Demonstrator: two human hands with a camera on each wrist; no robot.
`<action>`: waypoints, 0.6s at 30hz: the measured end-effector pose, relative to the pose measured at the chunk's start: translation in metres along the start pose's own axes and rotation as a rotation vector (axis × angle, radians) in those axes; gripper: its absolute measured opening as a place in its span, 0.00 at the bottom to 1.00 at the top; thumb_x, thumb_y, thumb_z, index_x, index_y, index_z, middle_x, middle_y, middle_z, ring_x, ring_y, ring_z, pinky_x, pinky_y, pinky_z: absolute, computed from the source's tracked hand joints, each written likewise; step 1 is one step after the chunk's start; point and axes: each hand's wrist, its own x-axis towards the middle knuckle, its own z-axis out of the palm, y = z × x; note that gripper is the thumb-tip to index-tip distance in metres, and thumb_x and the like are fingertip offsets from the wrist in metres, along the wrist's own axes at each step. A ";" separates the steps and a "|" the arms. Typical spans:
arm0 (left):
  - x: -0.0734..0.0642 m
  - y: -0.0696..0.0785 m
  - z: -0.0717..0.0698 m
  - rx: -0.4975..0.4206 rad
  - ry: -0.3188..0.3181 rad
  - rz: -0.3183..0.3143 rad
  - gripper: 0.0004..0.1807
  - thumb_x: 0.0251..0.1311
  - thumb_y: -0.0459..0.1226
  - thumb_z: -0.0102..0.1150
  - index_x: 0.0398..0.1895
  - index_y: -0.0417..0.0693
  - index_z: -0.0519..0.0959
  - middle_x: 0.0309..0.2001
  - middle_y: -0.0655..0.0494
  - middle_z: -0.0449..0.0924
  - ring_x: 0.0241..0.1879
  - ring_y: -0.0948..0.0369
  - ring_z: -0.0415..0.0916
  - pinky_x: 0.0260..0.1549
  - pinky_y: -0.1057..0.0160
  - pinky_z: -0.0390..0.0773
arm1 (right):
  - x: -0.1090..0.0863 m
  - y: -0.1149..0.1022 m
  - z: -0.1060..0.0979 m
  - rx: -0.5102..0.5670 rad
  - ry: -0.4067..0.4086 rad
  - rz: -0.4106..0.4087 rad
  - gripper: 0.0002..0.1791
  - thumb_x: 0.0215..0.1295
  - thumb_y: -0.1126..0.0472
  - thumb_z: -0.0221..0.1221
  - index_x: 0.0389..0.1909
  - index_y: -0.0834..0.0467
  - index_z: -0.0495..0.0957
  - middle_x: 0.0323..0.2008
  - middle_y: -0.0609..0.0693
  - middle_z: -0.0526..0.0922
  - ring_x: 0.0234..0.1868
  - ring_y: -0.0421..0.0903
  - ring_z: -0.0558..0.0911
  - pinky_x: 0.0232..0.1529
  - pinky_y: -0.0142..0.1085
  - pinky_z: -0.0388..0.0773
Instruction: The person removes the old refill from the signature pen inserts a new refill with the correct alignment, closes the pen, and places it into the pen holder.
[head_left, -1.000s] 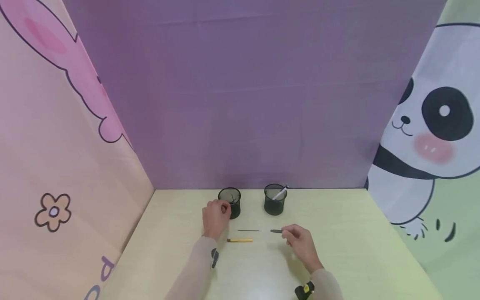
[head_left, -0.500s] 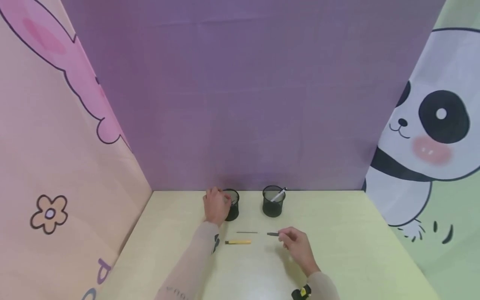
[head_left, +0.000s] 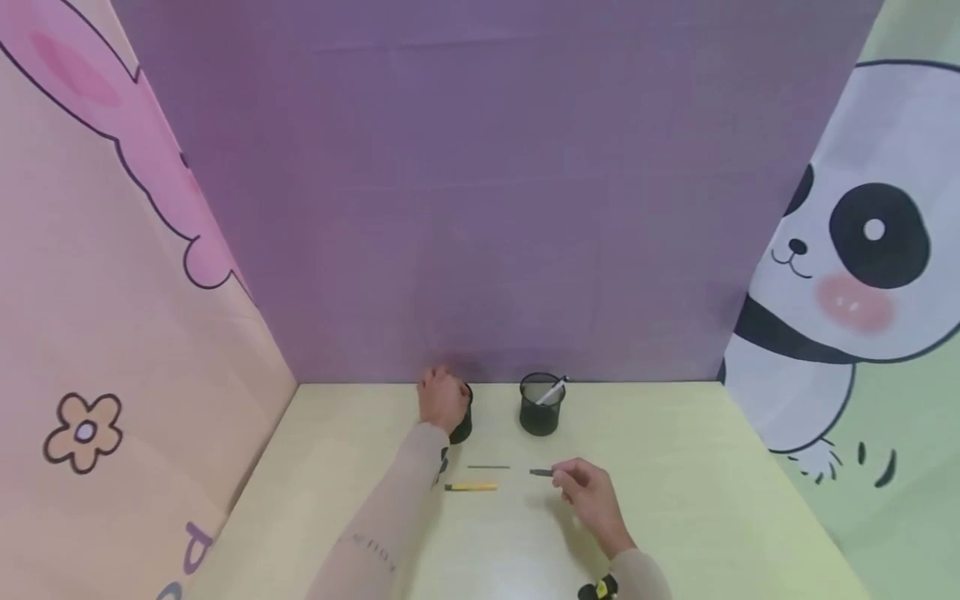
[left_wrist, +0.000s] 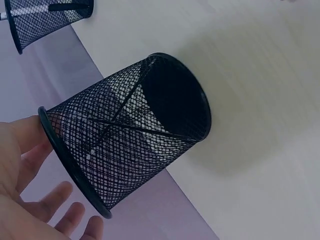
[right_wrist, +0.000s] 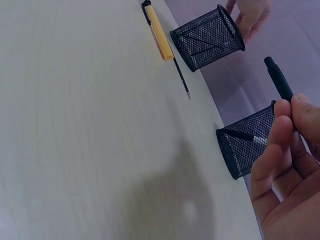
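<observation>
My left hand (head_left: 442, 400) reaches over the opening of the left black mesh pen cup (left_wrist: 130, 125). In the left wrist view its thumb and forefinger are right at the rim, tips hidden, while the other fingers are loosely bent outside. I cannot tell whether they pinch anything. Thin dark sticks cross inside that cup. Between thumb and fingers my right hand (head_left: 592, 500) pinches a short black pen barrel piece (right_wrist: 278, 77) with a ribbed end, above the table. Left of it lie a thin dark pen refill (head_left: 488, 467) and a yellow pen barrel (head_left: 472, 487) with a black clip end.
A second black mesh cup (head_left: 539, 421) stands to the right of the first, near the table's back edge, with a white and black pen (head_left: 551, 392) leaning in it. Behind the pale table (head_left: 337, 467) hangs a purple cloth (head_left: 480, 208); patterned cloths flank both sides.
My left hand has moved from the near left side of the left cup up and over its opening, now covering more of it. The right hand keeps hold of the black barrel piece.
</observation>
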 end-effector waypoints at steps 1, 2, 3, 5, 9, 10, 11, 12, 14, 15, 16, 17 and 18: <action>0.001 0.001 -0.001 0.005 -0.007 -0.002 0.04 0.62 0.39 0.70 0.30 0.51 0.90 0.52 0.46 0.82 0.57 0.44 0.71 0.55 0.40 0.75 | 0.000 0.001 0.000 0.002 0.001 0.000 0.06 0.65 0.64 0.65 0.41 0.61 0.85 0.29 0.53 0.83 0.26 0.43 0.76 0.27 0.32 0.74; 0.002 0.001 -0.001 0.013 -0.015 -0.005 0.04 0.62 0.39 0.71 0.30 0.51 0.90 0.50 0.47 0.81 0.57 0.44 0.71 0.55 0.40 0.75 | 0.000 0.002 0.000 0.004 0.001 -0.004 0.06 0.66 0.65 0.65 0.41 0.62 0.85 0.29 0.53 0.83 0.26 0.43 0.76 0.27 0.32 0.74; 0.003 0.001 -0.001 0.018 -0.020 -0.009 0.04 0.61 0.39 0.71 0.29 0.51 0.90 0.50 0.47 0.81 0.57 0.44 0.71 0.55 0.40 0.75 | 0.001 0.003 -0.001 0.007 0.003 -0.005 0.06 0.66 0.65 0.65 0.41 0.62 0.85 0.29 0.53 0.83 0.26 0.43 0.76 0.27 0.32 0.74; 0.005 0.000 -0.001 0.019 -0.038 -0.016 0.04 0.61 0.39 0.71 0.29 0.51 0.90 0.51 0.46 0.81 0.59 0.44 0.71 0.56 0.40 0.75 | 0.001 0.005 -0.002 0.011 0.010 -0.004 0.06 0.66 0.66 0.65 0.41 0.62 0.85 0.29 0.55 0.84 0.25 0.42 0.76 0.26 0.32 0.74; 0.007 -0.001 0.002 0.024 -0.074 -0.031 0.04 0.61 0.40 0.72 0.31 0.52 0.90 0.51 0.47 0.81 0.59 0.44 0.70 0.57 0.40 0.74 | 0.002 0.008 -0.004 0.010 0.024 -0.003 0.06 0.65 0.66 0.65 0.41 0.63 0.85 0.29 0.54 0.84 0.25 0.42 0.76 0.26 0.32 0.74; 0.008 -0.001 0.002 0.024 -0.081 -0.034 0.03 0.61 0.40 0.72 0.31 0.52 0.90 0.51 0.47 0.81 0.59 0.44 0.70 0.57 0.40 0.74 | 0.002 0.009 -0.005 0.008 0.025 -0.005 0.06 0.65 0.66 0.65 0.41 0.63 0.85 0.28 0.53 0.84 0.25 0.42 0.76 0.26 0.32 0.74; 0.008 -0.001 0.003 0.027 -0.087 -0.036 0.03 0.61 0.40 0.72 0.31 0.52 0.90 0.50 0.48 0.81 0.59 0.44 0.70 0.57 0.40 0.74 | 0.001 0.009 -0.006 0.006 0.026 -0.004 0.06 0.65 0.66 0.65 0.41 0.62 0.85 0.28 0.53 0.83 0.25 0.42 0.76 0.26 0.32 0.74; 0.008 -0.002 0.004 0.028 -0.090 -0.036 0.03 0.61 0.40 0.72 0.31 0.52 0.90 0.49 0.48 0.82 0.59 0.45 0.70 0.57 0.40 0.74 | 0.001 0.009 -0.006 0.006 0.027 -0.004 0.06 0.65 0.65 0.66 0.41 0.63 0.85 0.28 0.52 0.83 0.25 0.43 0.76 0.25 0.32 0.74; 0.008 -0.002 0.005 0.029 -0.092 -0.034 0.03 0.61 0.40 0.72 0.30 0.53 0.90 0.49 0.48 0.82 0.58 0.45 0.70 0.57 0.40 0.74 | 0.001 0.010 -0.007 0.006 0.029 -0.002 0.07 0.65 0.65 0.66 0.41 0.63 0.85 0.28 0.53 0.83 0.25 0.43 0.76 0.24 0.32 0.73; 0.009 -0.002 0.006 0.027 -0.093 -0.032 0.03 0.61 0.40 0.72 0.30 0.53 0.90 0.48 0.48 0.82 0.58 0.45 0.70 0.57 0.39 0.74 | 0.001 0.011 -0.008 0.008 0.029 0.001 0.07 0.65 0.65 0.66 0.42 0.63 0.85 0.28 0.53 0.83 0.25 0.43 0.76 0.24 0.32 0.72; 0.009 -0.003 0.007 0.029 -0.092 -0.030 0.03 0.60 0.40 0.72 0.30 0.53 0.90 0.48 0.48 0.82 0.58 0.45 0.70 0.57 0.39 0.74 | 0.000 0.011 -0.008 0.009 0.028 0.002 0.07 0.65 0.65 0.66 0.42 0.63 0.85 0.28 0.52 0.83 0.25 0.43 0.76 0.24 0.32 0.72; 0.009 -0.004 0.008 0.032 -0.093 -0.028 0.03 0.61 0.40 0.72 0.31 0.54 0.90 0.48 0.49 0.82 0.58 0.45 0.70 0.57 0.39 0.74 | 0.000 0.011 -0.008 0.011 0.028 0.005 0.07 0.65 0.65 0.66 0.42 0.63 0.85 0.28 0.52 0.83 0.25 0.43 0.76 0.23 0.32 0.72; 0.010 -0.004 0.009 0.034 -0.094 -0.026 0.03 0.60 0.40 0.72 0.31 0.54 0.90 0.49 0.49 0.82 0.58 0.45 0.70 0.57 0.39 0.74 | 0.000 0.012 -0.008 0.012 0.027 0.006 0.07 0.65 0.65 0.66 0.42 0.63 0.84 0.28 0.51 0.83 0.25 0.43 0.76 0.23 0.32 0.72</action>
